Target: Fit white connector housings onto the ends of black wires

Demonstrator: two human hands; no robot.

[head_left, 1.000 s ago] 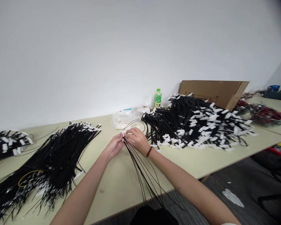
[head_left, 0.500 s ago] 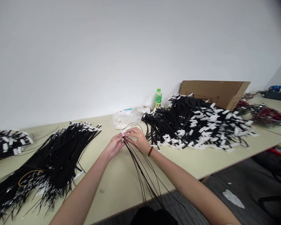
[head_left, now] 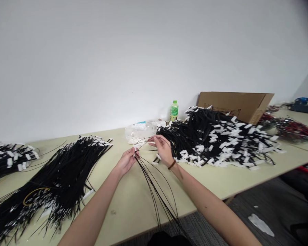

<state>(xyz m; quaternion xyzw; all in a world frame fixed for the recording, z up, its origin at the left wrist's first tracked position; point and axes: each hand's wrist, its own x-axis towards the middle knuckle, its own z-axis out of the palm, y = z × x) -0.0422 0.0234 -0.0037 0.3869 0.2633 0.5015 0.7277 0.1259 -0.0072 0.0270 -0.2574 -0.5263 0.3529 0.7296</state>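
Near the middle of the table, my left hand (head_left: 127,160) pinches a small white connector (head_left: 135,148). Thin black wires (head_left: 154,188) run from it down over the table's front edge. My right hand (head_left: 163,150) is to the right, fingertips pinched on a thin black wire (head_left: 143,139) that arches across from the connector. The exact wire end between those fingers is too small to make out. Just behind the hands lies a clear plastic bag (head_left: 141,131) with small white pieces in it.
Piles of black wires with white connectors lie at left (head_left: 66,171) and right (head_left: 207,133). A green-capped bottle (head_left: 174,111) and a cardboard box (head_left: 233,104) stand along the wall. Red and black wires (head_left: 295,128) lie at far right.
My right hand has moved right, away from the connector, drawing a thin wire out between the hands. My left hand keeps its pinch on the connector.
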